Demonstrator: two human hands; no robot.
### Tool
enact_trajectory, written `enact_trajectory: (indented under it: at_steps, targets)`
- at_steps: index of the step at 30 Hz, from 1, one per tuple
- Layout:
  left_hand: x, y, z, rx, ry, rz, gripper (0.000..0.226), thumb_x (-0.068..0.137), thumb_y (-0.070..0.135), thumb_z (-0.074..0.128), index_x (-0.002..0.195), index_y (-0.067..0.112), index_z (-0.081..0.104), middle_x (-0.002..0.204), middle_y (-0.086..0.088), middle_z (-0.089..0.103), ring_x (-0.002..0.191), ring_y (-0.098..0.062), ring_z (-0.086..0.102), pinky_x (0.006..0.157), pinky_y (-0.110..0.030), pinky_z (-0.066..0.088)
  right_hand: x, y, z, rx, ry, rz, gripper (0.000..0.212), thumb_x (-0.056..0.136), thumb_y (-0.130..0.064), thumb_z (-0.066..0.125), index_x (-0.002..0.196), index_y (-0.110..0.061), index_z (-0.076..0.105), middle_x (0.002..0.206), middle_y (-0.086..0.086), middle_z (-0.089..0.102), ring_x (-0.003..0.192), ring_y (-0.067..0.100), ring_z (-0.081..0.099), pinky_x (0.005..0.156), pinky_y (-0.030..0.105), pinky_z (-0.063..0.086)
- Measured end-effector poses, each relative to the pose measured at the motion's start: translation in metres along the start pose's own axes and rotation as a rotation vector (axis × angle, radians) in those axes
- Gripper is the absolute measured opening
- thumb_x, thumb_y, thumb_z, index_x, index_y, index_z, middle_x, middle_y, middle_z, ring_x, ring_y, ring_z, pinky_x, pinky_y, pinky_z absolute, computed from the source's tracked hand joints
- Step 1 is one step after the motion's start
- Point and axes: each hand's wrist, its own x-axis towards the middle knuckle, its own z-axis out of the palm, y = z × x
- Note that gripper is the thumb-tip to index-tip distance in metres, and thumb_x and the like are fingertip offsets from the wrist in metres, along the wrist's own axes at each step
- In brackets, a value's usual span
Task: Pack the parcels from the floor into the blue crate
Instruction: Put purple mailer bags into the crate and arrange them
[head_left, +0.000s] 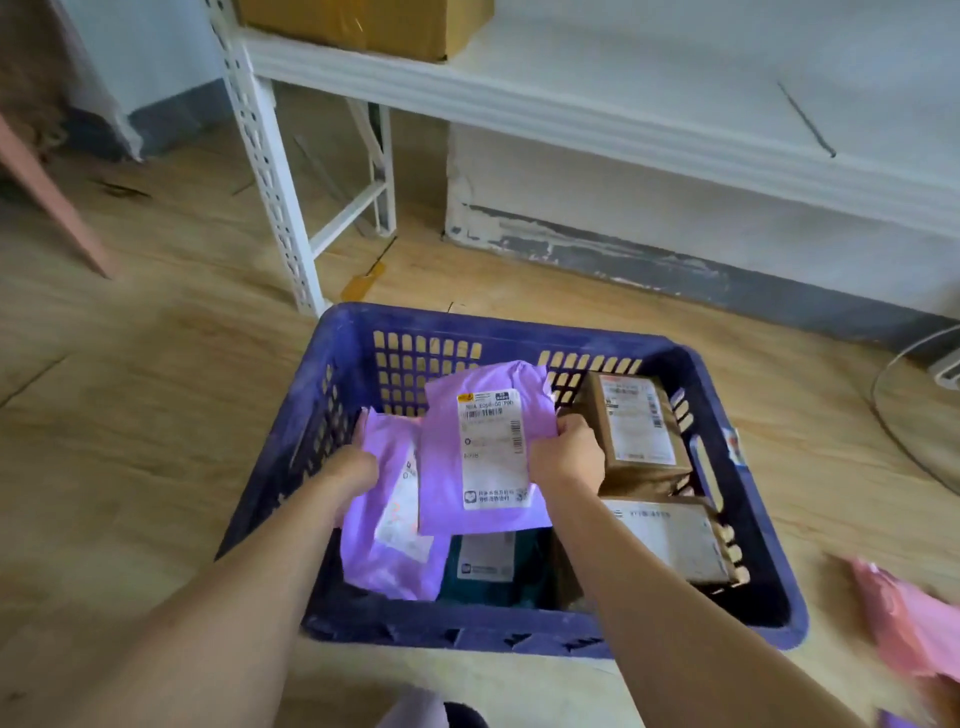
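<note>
Two at once were being packed

The right hand (569, 452) was clamped on a labelled purple mailer (483, 447), the left hand (353, 467) on a second purple mailer (389, 551), both inside the blue crate (467, 631). Release seemed due next; a pink parcel (904, 618) lay on the floor, rightward.

In the middle of the blue crate (519, 327), the top purple bag (439, 457) has a white label (491, 449) with black bar codes. One line near the label's top looks like "E068-00", but it is blurry. Its Chinese words are too small to read. The lower purple bag (395, 577) at the crate's left, the dark green parcel (530, 571) at its near side and two brown boxes (589, 415) at its right have white labels too blurry to read.
</note>
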Motion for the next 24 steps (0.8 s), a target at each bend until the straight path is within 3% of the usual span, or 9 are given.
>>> enact_trajectory:
  at_steps: [2, 4, 6, 13, 16, 19, 20, 22, 24]
  targets:
    - [0.011, -0.009, 0.012, 0.05, -0.066, 0.0, 0.04, 0.098, 0.001, 0.035, 0.134, -0.015, 0.038, 0.137, -0.027, 0.046, 0.091, -0.028, 0.051, 0.082, -0.037, 0.042, 0.008, 0.0, 0.011, -0.013, 0.015, -0.008, 0.025, 0.088, -0.007, 0.048, 0.113, -0.011, 0.051, 0.106, 0.008, 0.062, 0.094, 0.028, 0.058, 0.075, 0.03, 0.042]
    - [0.021, -0.016, 0.018, 0.133, -0.058, -0.051, 0.041, 0.101, 0.007, 0.031, 0.14, -0.006, 0.036, 0.141, -0.02, 0.045, 0.113, -0.027, 0.051, 0.095, -0.03, 0.039, 0.015, 0.002, 0.025, -0.017, -0.007, -0.002, 0.03, 0.088, -0.008, 0.051, 0.118, -0.014, 0.048, 0.112, 0.008, 0.062, 0.102, 0.029, 0.059, 0.077, 0.033, 0.045]
    - [0.032, -0.022, 0.02, 0.223, -0.056, -0.043, 0.04, 0.1, 0.008, 0.031, 0.137, -0.003, 0.04, 0.141, -0.019, 0.044, 0.126, -0.027, 0.047, 0.098, -0.026, 0.038, 0.021, 0.004, 0.035, -0.026, -0.039, 0.019, 0.036, 0.088, -0.009, 0.052, 0.124, -0.016, 0.046, 0.113, 0.008, 0.061, 0.104, 0.029, 0.059, 0.076, 0.033, 0.046]
    - [0.055, -0.046, 0.04, 0.911, -0.137, 0.033, 0.042, 0.096, 0.005, 0.035, 0.137, 0.0, 0.041, 0.14, -0.015, 0.046, 0.127, -0.029, 0.048, 0.101, -0.035, 0.042, 0.047, 0.013, 0.058, -0.103, -0.065, 0.08, 0.041, 0.09, -0.01, 0.049, 0.129, -0.018, 0.042, 0.117, 0.008, 0.06, 0.106, 0.03, 0.059, 0.082, 0.038, 0.049]
    - [0.054, -0.028, 0.035, 1.065, 0.0, 0.193, 0.041, 0.096, 0.006, 0.038, 0.137, 0.006, 0.037, 0.135, -0.008, 0.05, 0.122, -0.025, 0.053, 0.093, -0.033, 0.047, 0.053, 0.016, 0.065, -0.171, -0.044, 0.074, 0.044, 0.09, -0.011, 0.05, 0.132, -0.018, 0.037, 0.119, 0.01, 0.058, 0.106, 0.032, 0.059, 0.085, 0.043, 0.052]
    - [0.055, -0.008, 0.033, 0.978, 0.168, 0.43, 0.049, 0.093, 0.011, 0.048, 0.137, 0.008, 0.028, 0.122, -0.006, 0.06, 0.11, -0.025, 0.061, 0.087, -0.034, 0.047, 0.059, 0.021, 0.074, -0.253, -0.032, 0.042, 0.057, 0.09, -0.012, 0.051, 0.14, -0.019, 0.026, 0.127, 0.012, 0.053, 0.111, 0.035, 0.057, 0.087, 0.047, 0.051]
    - [0.057, -0.004, 0.037, 0.914, 0.139, 0.503, 0.054, 0.091, 0.017, 0.055, 0.138, 0.011, 0.027, 0.123, -0.007, 0.058, 0.112, -0.025, 0.059, 0.091, -0.036, 0.046, 0.06, 0.022, 0.076, -0.261, -0.038, 0.044, 0.062, 0.09, -0.012, 0.051, 0.144, -0.018, 0.021, 0.131, 0.013, 0.05, 0.113, 0.036, 0.056, 0.088, 0.046, 0.05]
    - [0.059, -0.002, 0.045, 0.846, -0.092, 0.546, 0.073, 0.085, 0.03, 0.066, 0.144, 0.022, 0.023, 0.139, -0.009, 0.039, 0.124, -0.029, 0.046, 0.096, -0.042, 0.043, 0.061, 0.025, 0.079, -0.271, -0.068, 0.081, 0.071, 0.091, -0.011, 0.051, 0.149, -0.018, 0.011, 0.137, 0.016, 0.042, 0.12, 0.037, 0.051, 0.092, 0.045, 0.046]
    - [0.06, -0.005, 0.053, 0.973, -0.323, 0.505, 0.09, 0.08, 0.032, 0.073, 0.149, 0.03, 0.015, 0.154, -0.009, 0.013, 0.138, -0.033, 0.026, 0.103, -0.048, 0.039, 0.061, 0.03, 0.082, -0.297, -0.123, 0.124, 0.076, 0.091, -0.012, 0.051, 0.151, -0.018, 0.004, 0.141, 0.017, 0.037, 0.124, 0.038, 0.046, 0.096, 0.045, 0.044]
